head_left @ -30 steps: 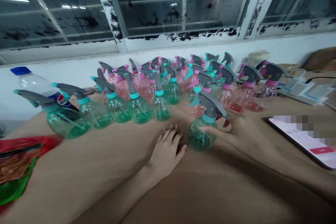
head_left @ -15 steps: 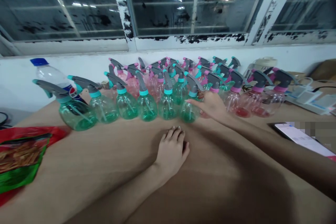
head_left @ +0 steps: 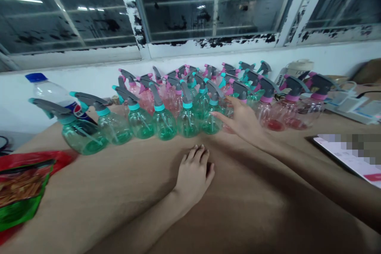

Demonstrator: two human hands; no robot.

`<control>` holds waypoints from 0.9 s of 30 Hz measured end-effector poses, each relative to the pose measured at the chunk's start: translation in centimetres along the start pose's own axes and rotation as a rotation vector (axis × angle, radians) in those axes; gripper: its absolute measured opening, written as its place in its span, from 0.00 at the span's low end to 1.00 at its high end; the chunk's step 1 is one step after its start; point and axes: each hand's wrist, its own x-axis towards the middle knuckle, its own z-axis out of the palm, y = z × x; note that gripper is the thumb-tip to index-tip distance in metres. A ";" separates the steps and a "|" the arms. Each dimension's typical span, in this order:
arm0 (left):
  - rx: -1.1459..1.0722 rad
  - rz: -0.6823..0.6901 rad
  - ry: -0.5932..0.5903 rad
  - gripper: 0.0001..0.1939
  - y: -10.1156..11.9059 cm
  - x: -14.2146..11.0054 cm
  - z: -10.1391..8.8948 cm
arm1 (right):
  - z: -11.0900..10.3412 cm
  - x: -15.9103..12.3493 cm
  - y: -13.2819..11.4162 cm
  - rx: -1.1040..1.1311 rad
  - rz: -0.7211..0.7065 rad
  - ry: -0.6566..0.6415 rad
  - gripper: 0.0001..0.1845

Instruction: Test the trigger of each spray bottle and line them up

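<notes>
My left hand (head_left: 194, 174) lies palm down on the wooden table (head_left: 98, 190), fingers stretched out, holding nothing. Reaching in from the right, my right hand (head_left: 242, 121) has its thumb and index finger spread at the right side of a green spray bottle (head_left: 210, 125) with a turquoise collar and grey trigger head. The thumb tip overlaps that bottle's front; whether it touches cannot be told. Behind the same hand stands a pink-collared spray bottle (head_left: 239, 90), partly hidden. Several green spray bottles (head_left: 164, 126) line the front row to the left, each with a little green in the bottom.
More pink and turquoise sprayers (head_left: 145, 95) crowd behind, against the wall. A blue-capped soda bottle (head_left: 44, 91) stands at the left, with a red and green snack bag (head_left: 26, 188) before it. A phone (head_left: 336, 151) and white devices (head_left: 351, 107) lie right.
My right hand has drawn slightly back from the green spray bottle's neck, and its fingers have spread. The left hand rests in nearly the same place. The view has tilted a little.
</notes>
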 end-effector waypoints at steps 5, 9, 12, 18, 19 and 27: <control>0.003 0.011 0.020 0.16 -0.1 0.0 0.1 | -4.1 -1.9 1.7 0.095 0.066 -0.017 0.18; 0.014 0.015 0.027 0.16 -0.3 0.1 0.1 | -4.9 -1.5 4.0 -0.028 0.149 0.040 0.18; 0.028 0.026 0.018 0.17 -0.4 0.2 0.0 | -4.0 -0.5 5.0 -0.125 0.197 0.016 0.29; 0.028 0.038 0.011 0.16 -0.3 0.2 -0.3 | -2.1 0.8 4.7 -0.255 0.294 -0.168 0.36; 0.025 0.035 0.008 0.16 -0.3 0.2 -0.3 | -2.2 0.7 4.6 -0.258 0.300 -0.167 0.36; -0.046 0.031 0.013 0.25 -0.3 0.1 -0.6 | -5.3 -4.6 2.0 -0.315 0.200 -0.187 0.33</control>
